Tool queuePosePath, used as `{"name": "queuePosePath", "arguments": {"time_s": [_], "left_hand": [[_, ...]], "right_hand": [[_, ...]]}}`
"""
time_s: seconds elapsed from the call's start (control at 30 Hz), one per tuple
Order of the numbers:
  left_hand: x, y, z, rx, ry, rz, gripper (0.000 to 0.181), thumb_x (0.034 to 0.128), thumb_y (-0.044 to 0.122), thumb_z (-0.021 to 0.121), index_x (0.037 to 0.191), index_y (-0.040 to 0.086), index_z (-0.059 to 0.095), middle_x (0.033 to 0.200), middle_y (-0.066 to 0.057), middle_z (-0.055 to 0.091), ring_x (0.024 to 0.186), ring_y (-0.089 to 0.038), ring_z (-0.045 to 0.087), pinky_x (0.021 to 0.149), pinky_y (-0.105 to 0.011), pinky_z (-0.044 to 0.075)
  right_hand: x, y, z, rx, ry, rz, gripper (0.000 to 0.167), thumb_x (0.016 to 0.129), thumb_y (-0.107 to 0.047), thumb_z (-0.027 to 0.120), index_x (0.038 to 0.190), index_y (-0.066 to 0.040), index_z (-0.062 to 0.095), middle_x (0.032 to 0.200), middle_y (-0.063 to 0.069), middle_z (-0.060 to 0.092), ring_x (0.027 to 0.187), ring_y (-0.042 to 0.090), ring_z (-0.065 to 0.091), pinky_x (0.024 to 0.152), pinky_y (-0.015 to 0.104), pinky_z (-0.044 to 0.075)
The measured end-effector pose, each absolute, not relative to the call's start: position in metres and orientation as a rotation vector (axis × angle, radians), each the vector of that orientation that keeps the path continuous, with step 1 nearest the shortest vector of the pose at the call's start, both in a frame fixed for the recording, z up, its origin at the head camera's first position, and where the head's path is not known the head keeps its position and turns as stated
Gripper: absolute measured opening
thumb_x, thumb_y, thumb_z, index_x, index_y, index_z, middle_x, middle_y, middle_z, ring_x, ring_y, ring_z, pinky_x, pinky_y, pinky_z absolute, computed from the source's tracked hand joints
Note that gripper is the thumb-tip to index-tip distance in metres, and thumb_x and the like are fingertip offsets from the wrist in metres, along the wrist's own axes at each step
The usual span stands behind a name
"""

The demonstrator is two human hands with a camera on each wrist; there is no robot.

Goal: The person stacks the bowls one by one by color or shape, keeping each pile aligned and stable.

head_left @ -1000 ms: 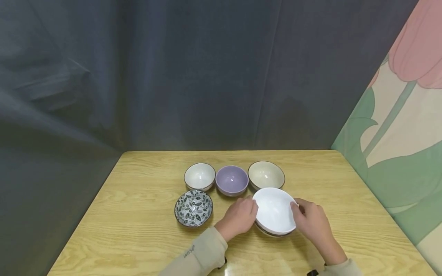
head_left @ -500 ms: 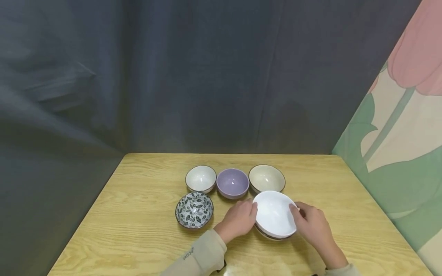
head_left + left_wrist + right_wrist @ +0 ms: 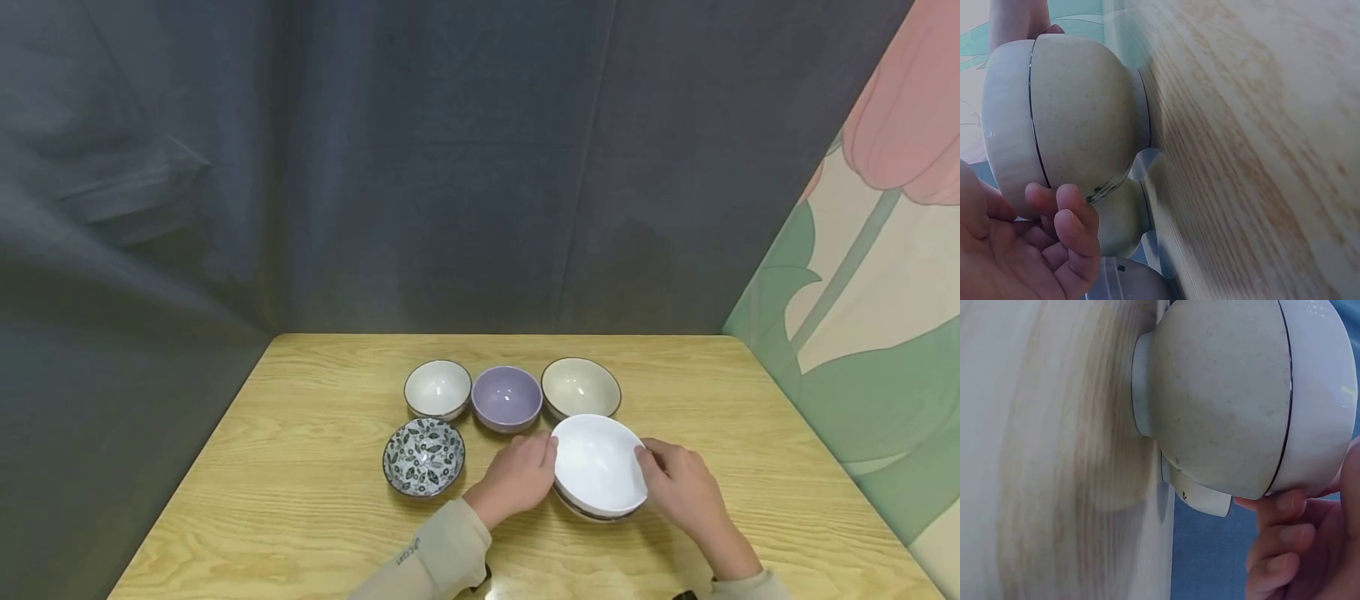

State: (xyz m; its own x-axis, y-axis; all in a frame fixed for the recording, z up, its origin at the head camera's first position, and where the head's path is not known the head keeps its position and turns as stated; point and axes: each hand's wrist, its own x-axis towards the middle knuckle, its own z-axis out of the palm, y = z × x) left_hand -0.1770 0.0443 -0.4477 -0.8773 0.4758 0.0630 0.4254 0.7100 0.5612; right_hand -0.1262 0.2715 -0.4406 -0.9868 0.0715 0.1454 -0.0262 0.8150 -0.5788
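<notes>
A plain white bowl (image 3: 598,463) sits nested in a beige bowl with a dark rim line (image 3: 1082,106), which stands on the table. My left hand (image 3: 521,473) holds the white bowl's left side by its rim, fingertips close to the lower bowl's edge. On the opposite side, my right hand (image 3: 684,490) pinches the white bowl's rim, its thumb at the edge and its fingers below. The lower bowl is mostly hidden from the head view; both wrist views show its speckled outside and its foot on the wood.
Behind stand a white bowl with a dark rim (image 3: 438,389), a purple bowl (image 3: 507,398) and a cream bowl (image 3: 581,387). A leaf-patterned bowl (image 3: 423,457) is at the left. Dark curtain (image 3: 480,167) closes off the back of the wooden table (image 3: 300,500).
The head view has tilted slightly, so everything sits a little lower in it. Both hands stay on the white bowl, with only a slight shift of the right thumb toward its edge.
</notes>
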Motion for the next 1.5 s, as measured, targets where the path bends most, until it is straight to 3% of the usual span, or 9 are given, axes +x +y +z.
{"name": "queuePosePath", "arguments": {"time_s": [0.23, 0.57, 0.9, 1.1, 1.3, 1.5], "left_hand": [[-0.1772, 0.0444, -0.4456, 0.784, 2.816, 0.930, 0.037, 0.1081, 0.023, 0.033, 0.101, 0.005, 0.064, 0.080, -0.003, 0.060, 0.076, -0.017, 0.064, 0.073, -0.034, 0.056], [-0.1758, 0.0448, -0.4445, 0.781, 2.827, 0.883, 0.038, 0.1076, 0.021, 0.033, 0.108, 0.000, 0.065, 0.086, -0.008, 0.064, 0.076, -0.019, 0.065, 0.073, -0.034, 0.057], [-0.1755, 0.0432, -0.4449, 0.819, 2.846, 0.841, 0.035, 0.1064, 0.019, 0.036, 0.092, 0.003, 0.063, 0.090, -0.008, 0.063, 0.071, -0.018, 0.062, 0.066, -0.032, 0.055], [-0.1746, 0.0434, -0.4452, 0.838, 2.846, 0.828, 0.034, 0.1053, 0.018, 0.036, 0.080, 0.009, 0.057, 0.083, -0.005, 0.057, 0.066, -0.015, 0.056, 0.061, -0.031, 0.052], [-0.1762, 0.0447, -0.4465, 0.834, 2.825, 0.827, 0.034, 0.1049, 0.018, 0.037, 0.079, 0.010, 0.057, 0.083, -0.004, 0.056, 0.065, -0.013, 0.053, 0.062, -0.030, 0.052], [-0.1779, 0.0453, -0.4442, 0.830, 2.820, 0.829, 0.033, 0.1052, 0.019, 0.036, 0.082, 0.009, 0.057, 0.078, -0.002, 0.053, 0.062, -0.012, 0.049, 0.059, -0.029, 0.050]], "right_hand": [[-0.1276, 0.2726, -0.4417, -0.031, -2.829, 0.933, 0.040, 0.105, -0.021, 0.045, 0.121, 0.008, 0.067, 0.110, 0.023, 0.071, 0.103, 0.035, 0.068, 0.079, 0.049, 0.057], [-0.1295, 0.2713, -0.4439, -0.065, -2.831, 0.984, 0.038, 0.105, -0.020, 0.047, 0.117, 0.007, 0.069, 0.106, 0.021, 0.073, 0.095, 0.028, 0.069, 0.073, 0.041, 0.056], [-0.1301, 0.2672, -0.4459, -0.098, -2.800, 1.040, 0.035, 0.104, -0.018, 0.048, 0.116, 0.007, 0.070, 0.107, 0.020, 0.073, 0.098, 0.030, 0.069, 0.076, 0.038, 0.056], [-0.1289, 0.2672, -0.4479, -0.101, -2.795, 1.054, 0.037, 0.104, -0.017, 0.048, 0.119, 0.011, 0.067, 0.111, 0.025, 0.071, 0.105, 0.036, 0.067, 0.084, 0.047, 0.057], [-0.1271, 0.2689, -0.4481, -0.099, -2.786, 1.036, 0.036, 0.104, -0.016, 0.048, 0.117, 0.010, 0.068, 0.110, 0.024, 0.071, 0.106, 0.036, 0.067, 0.085, 0.049, 0.055], [-0.1282, 0.2712, -0.4454, -0.089, -2.800, 1.036, 0.035, 0.104, -0.016, 0.048, 0.118, 0.009, 0.068, 0.109, 0.023, 0.072, 0.101, 0.032, 0.069, 0.079, 0.041, 0.058]]}}
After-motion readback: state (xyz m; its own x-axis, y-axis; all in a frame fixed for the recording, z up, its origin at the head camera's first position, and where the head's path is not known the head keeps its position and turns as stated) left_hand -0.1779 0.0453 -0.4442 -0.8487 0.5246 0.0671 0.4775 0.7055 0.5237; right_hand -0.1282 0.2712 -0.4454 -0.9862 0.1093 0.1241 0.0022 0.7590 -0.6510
